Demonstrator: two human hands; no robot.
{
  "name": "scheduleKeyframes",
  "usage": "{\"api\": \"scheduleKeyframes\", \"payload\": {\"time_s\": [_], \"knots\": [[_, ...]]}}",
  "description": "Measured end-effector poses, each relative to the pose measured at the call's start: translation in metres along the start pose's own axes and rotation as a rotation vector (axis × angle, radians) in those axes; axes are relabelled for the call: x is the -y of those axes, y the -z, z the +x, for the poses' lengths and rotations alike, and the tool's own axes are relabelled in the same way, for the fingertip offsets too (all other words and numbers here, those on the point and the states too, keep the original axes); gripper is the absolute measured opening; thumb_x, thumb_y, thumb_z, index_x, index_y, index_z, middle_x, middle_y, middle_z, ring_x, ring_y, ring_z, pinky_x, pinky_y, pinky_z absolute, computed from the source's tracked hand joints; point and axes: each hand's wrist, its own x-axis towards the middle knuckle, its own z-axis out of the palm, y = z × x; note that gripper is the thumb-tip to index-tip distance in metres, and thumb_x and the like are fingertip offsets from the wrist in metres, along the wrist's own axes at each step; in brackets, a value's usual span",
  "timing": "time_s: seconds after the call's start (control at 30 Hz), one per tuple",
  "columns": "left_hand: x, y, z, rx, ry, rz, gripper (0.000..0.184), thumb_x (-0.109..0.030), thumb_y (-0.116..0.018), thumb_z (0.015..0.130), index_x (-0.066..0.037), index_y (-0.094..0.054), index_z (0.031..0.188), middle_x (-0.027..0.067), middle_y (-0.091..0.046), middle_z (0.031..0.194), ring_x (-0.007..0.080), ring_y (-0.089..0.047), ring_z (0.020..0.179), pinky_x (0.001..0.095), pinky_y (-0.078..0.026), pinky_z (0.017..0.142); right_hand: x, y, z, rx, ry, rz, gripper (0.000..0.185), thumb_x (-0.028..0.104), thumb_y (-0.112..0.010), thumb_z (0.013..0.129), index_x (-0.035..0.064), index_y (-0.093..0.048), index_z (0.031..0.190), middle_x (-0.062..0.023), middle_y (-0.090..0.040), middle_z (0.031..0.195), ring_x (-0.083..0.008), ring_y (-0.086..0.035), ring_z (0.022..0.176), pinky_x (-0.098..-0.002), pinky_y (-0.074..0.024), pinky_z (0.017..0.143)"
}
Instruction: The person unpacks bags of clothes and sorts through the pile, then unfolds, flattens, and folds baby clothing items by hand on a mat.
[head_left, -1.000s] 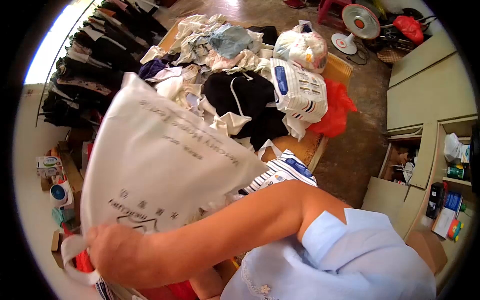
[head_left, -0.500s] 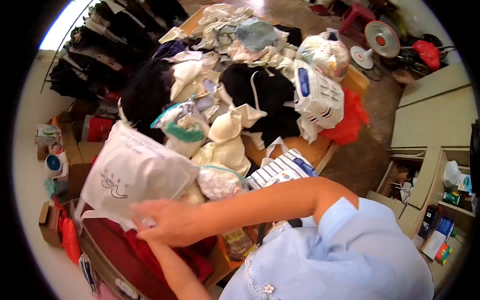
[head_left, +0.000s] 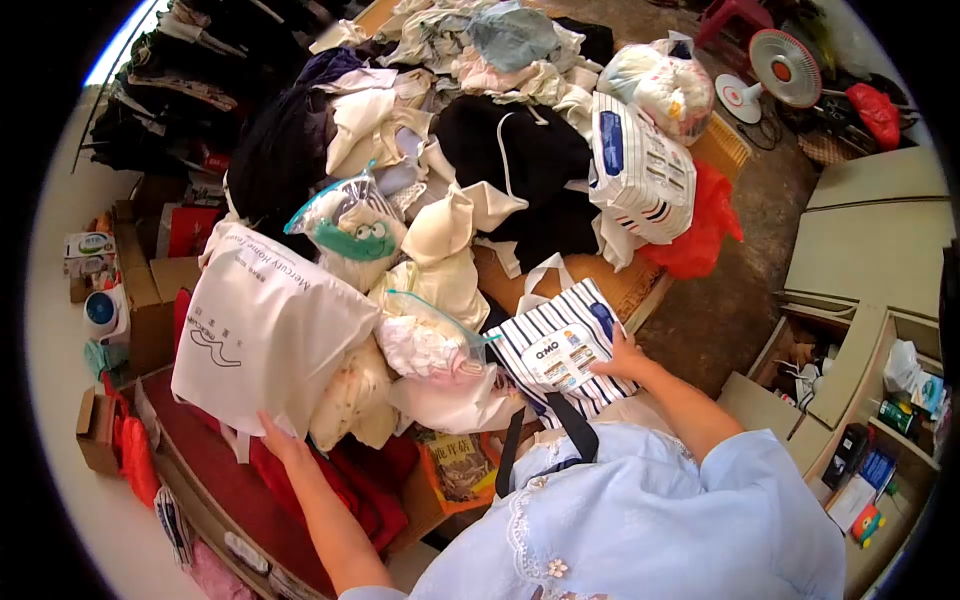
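Note:
At the lower left, my left hand (head_left: 284, 440) is closed on the lower edge of a white fabric bag (head_left: 265, 335) with printed lettering and a wavy logo. My right hand (head_left: 624, 362) grips the right side of a blue-and-white striped tote bag (head_left: 555, 350), its thumb on the printed front. Between the two bags lie a clear zip bag (head_left: 430, 340) of pale cloth and a cream patterned bundle (head_left: 355, 400). Just behind them sits another zip bag (head_left: 355, 235) with a green smiling print.
A heap of clothes (head_left: 510, 60) covers the far surface. A second striped bag (head_left: 640, 170) stands at its right beside a red plastic bag (head_left: 708, 220). A fan (head_left: 785, 68) stands on the floor beyond. Open drawers (head_left: 800, 360) line the right.
My right hand has swung from the white bag across to the striped tote and taken hold of it. The white bag has tilted, and more of the cream bundle shows.

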Motion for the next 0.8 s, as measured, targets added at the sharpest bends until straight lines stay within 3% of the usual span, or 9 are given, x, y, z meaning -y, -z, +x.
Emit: {"api": "scheduleKeyframes", "payload": {"time_s": [0.1,0.17,0.23,0.3,0.37,0.43,0.6,0.7,0.8], "knots": [[-0.004,0.000,-0.039,-0.140,-0.248,0.250,0.055,-0.027,-0.052,0.087,0.007,-0.032,0.126,0.0175,-0.042,0.123,0.0271,-0.044,0.110,0.0354,-0.037,0.091,-0.025,-0.010,0.028,-0.100,-0.145,0.222,0.114,0.037,-0.075,0.058,-0.0056,-0.001,0.134,-0.0316,-0.036,0.126,-0.0373,-0.041,0.115,-0.0402,-0.0340,0.096],[0.007,0.004,-0.072,-0.370,-0.358,0.419,0.056,-0.025,-0.052,0.087,0.008,-0.030,0.126,0.0205,-0.040,0.124,0.0278,-0.042,0.112,0.0354,-0.035,0.093,-0.047,-0.004,0.044,0.088,-0.046,0.497,0.052,0.017,-0.066,0.069,-0.0066,-0.049,0.112,-0.0180,-0.060,0.097,-0.0261,-0.061,0.083,-0.0353,-0.0497,0.071],[0.019,0.007,-0.111,-0.382,-0.353,0.521,0.057,-0.025,-0.054,0.086,0.009,-0.031,0.126,0.0206,-0.041,0.122,0.0275,-0.043,0.109,0.0355,-0.034,0.093,-0.025,0.028,0.017,0.214,-0.122,0.726,0.027,0.008,-0.059,0.073,-0.0019,-0.059,0.099,-0.0096,-0.062,0.084,-0.0186,-0.061,0.068,-0.0312,-0.0500,0.058],[0.060,0.021,-0.137,-0.231,-0.308,0.356,0.027,-0.022,-0.053,0.085,0.001,-0.049,0.097,0.0072,-0.051,0.089,0.0169,-0.049,0.079,0.0289,-0.041,0.072,-0.009,0.054,0.002,0.251,-0.044,0.709,0.027,0.006,-0.052,0.077,0.0038,-0.057,0.104,-0.0068,-0.062,0.085,-0.0154,-0.060,0.068,-0.0292,-0.0499,0.056],[0.061,-0.011,-0.195,0.137,0.174,0.079,0.016,-0.024,-0.049,0.084,-0.013,-0.045,0.073,-0.0032,-0.041,0.063,0.0060,-0.038,0.053,0.0205,-0.031,0.047,0.006,0.079,-0.014,0.296,0.057,0.877,0.026,0.007,-0.053,0.077,-0.0015,-0.056,0.102,-0.0106,-0.063,0.089,-0.0166,-0.062,0.072,-0.0265,-0.0495,0.057],[0.108,-0.016,-0.236,0.364,0.474,0.119,0.023,-0.034,-0.049,0.085,-0.012,-0.050,0.092,0.0042,-0.051,0.086,0.0118,-0.050,0.076,0.0239,-0.040,0.057,0.033,0.105,-0.043,0.402,0.201,1.107,0.027,0.009,-0.054,0.079,-0.0016,-0.054,0.104,-0.0099,-0.062,0.093,-0.0162,-0.062,0.076,-0.0277,-0.0523,0.065],[0.088,-0.084,-0.331,0.773,0.886,-0.056,0.077,-0.059,-0.047,0.080,-0.021,-0.013,0.139,0.0089,-0.014,0.143,0.0288,-0.024,0.126,0.0423,-0.037,0.091,0.095,0.122,-0.114,0.568,0.540,1.183,0.033,0.017,-0.057,0.081,-0.0013,-0.052,0.108,-0.0093,-0.060,0.096,-0.0149,-0.059,0.080,-0.0291,-0.0484,0.076],[0.056,-0.101,-0.342,0.821,0.670,-0.352,0.077,-0.054,-0.050,0.080,-0.011,-0.019,0.137,0.0067,-0.024,0.140,0.0254,-0.028,0.124,0.0427,-0.026,0.101,0.131,0.102,-0.156,0.621,0.647,1.169,0.033,0.017,-0.056,0.082,0.0000,-0.051,0.110,-0.0092,-0.060,0.096,-0.0147,-0.059,0.081,-0.0279,-0.0482,0.075],[0.028,-0.087,-0.328,0.674,0.452,-0.280,0.046,-0.018,-0.057,0.082,-0.002,-0.041,0.121,0.0130,-0.053,0.114,0.0225,-0.057,0.095,0.0353,-0.048,0.080,0.155,0.072,-0.200,0.603,0.728,1.234,0.031,0.019,-0.051,0.086,0.0007,-0.050,0.111,-0.0068,-0.059,0.096,-0.0129,-0.058,0.081,-0.0265,-0.0478,0.073]]}}
